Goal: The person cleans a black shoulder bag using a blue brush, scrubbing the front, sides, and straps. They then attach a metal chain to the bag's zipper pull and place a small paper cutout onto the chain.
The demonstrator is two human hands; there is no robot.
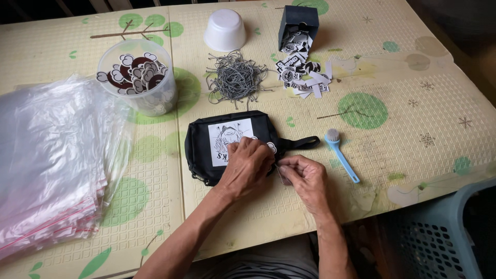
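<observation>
Working at a black pouch

Pressing down on the near right end of the pouch (227,147), the left hand (248,168) is lying curled over the fabric beside its white printed patch. The right hand (306,178) is pinching a small tag (284,178) between narrowed fingertips, just beside the left hand. The pouch is lying at the middle of the worktop (413,134), strap pointing right toward a blue brush (341,155). Far from it are sitting a pile of cords (236,77), a white cup (225,30), a dark box (298,26) spilling stickers (305,72), and a clear tub (137,77). Plastic bags (49,155) are stacked at left.
</observation>
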